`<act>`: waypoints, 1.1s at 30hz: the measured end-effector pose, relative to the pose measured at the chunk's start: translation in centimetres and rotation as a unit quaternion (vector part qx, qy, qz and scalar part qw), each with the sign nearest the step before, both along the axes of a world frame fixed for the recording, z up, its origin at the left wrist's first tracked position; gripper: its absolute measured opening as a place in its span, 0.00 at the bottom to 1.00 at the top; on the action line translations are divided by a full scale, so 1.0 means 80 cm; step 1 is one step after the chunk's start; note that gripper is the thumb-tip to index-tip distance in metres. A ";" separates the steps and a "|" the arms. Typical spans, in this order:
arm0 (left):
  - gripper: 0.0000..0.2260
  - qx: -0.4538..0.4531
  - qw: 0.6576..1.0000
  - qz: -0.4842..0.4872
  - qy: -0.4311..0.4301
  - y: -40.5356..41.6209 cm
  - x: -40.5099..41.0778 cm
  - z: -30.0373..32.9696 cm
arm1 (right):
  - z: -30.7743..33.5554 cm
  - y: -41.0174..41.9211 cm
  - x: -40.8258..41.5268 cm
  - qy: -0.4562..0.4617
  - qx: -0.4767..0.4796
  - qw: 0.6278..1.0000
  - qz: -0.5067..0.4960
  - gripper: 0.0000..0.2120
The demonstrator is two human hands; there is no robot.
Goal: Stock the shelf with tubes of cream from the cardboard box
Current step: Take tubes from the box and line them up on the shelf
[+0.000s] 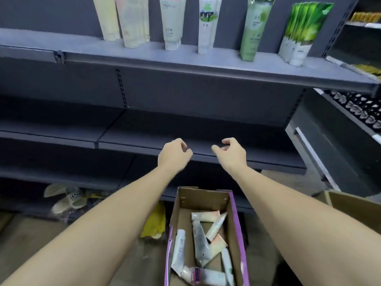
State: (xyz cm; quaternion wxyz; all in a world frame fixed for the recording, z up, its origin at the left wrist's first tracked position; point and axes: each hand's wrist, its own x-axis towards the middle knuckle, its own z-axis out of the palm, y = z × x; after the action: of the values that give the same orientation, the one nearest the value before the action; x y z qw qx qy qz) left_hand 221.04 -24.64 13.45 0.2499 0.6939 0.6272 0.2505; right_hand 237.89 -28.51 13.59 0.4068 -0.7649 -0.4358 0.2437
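A long cardboard box (pixel 235 228) with purple outer sides stands on the floor below me. Several tubes of cream (pixel 199 242) lie loose inside it. My left hand (pixel 174 154) and my right hand (pixel 232 151) are stretched out side by side above the box, in front of the middle shelf (pixel 144 137). Both hold nothing, with fingers loosely curled and apart. On the upper shelf (pixel 185 62) stand several tubes upright on their caps, among them a white tube (pixel 172 23) and a green tube (pixel 254 29).
A bundle of green and white tubes (pixel 301 34) stands at the upper shelf's right end. A yellow bag (pixel 154 221) and plastic-wrapped items (pixel 68 198) lie on the floor under the shelves. A second cardboard box (pixel 354 205) sits at right, beside another shelf unit (pixel 350 112).
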 end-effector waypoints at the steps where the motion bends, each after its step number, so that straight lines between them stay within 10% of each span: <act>1: 0.08 -0.014 1.000 -0.006 -0.002 -0.003 0.005 -0.017 | -0.016 -0.004 0.000 0.003 -0.013 1.000 -0.001 0.21; 19: 0.15 -0.266 0.955 -0.106 0.083 -0.043 0.039 -0.323 | -0.285 -0.059 0.002 0.037 -0.273 0.959 -0.063 0.19; 33: 0.28 -0.244 0.887 -0.303 0.249 -0.042 0.069 -0.483 | -0.476 -0.109 0.024 0.024 -0.529 0.847 -0.044 0.22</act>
State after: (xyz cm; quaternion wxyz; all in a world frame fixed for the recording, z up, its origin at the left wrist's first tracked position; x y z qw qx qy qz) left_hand 226.54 -28.04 -25.19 0.3103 0.8072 0.4690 -0.1793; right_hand 239.83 -37.27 -24.48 -0.0383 -0.8767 -0.1967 0.4374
